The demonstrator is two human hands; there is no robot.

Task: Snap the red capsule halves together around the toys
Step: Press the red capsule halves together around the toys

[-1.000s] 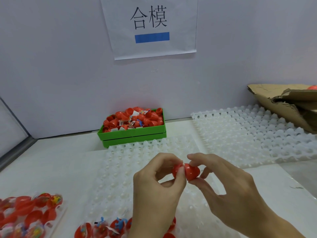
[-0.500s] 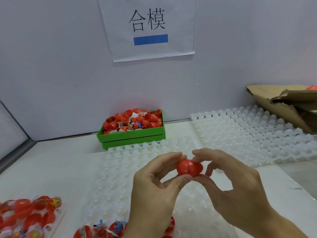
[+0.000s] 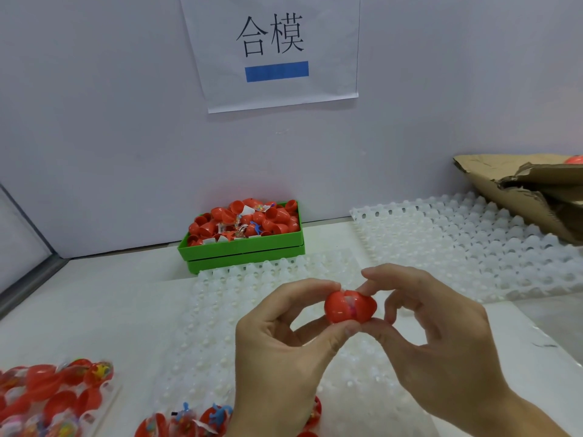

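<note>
1. Red plastic capsule (image 3: 350, 307), two rounded halves pressed edge to edge, held in the air above the translucent white dimpled plastic tray (image 3: 252, 326) in front of me. A pale strip shows at the seam, with something whitish and pink behind it; I cannot tell whether the halves are fully snapped.
2. My left hand (image 3: 277, 351): grip closed on the capsule's left half, forefinger curled over the top, thumb pressing underneath.
3. My right hand (image 3: 441, 348): grip closed on the right half, forefinger tip at the top near the seam, thumb below. The two thumbs meet under the capsule.
4. Green rectangular plastic bin (image 3: 243, 249) stands at the back of the counter (image 3: 94, 304) against the pale wall, just behind the near tray. It is heaped with loose red capsule halves (image 3: 277, 216) mixed with small wrapped toys.
5. Second white dimpled tray (image 3: 473, 244) lies to the right, farther back; a torn brown cardboard box (image 3: 520, 197) overlaps its far right corner.
6. Clear bags of red halves with toys (image 3: 53, 395) lie at the near left edge; more filled halves (image 3: 189, 421) lie below my left wrist.
7. White paper sign with black characters and a blue bar (image 3: 274, 48) hangs on the wall above the bin.
</note>
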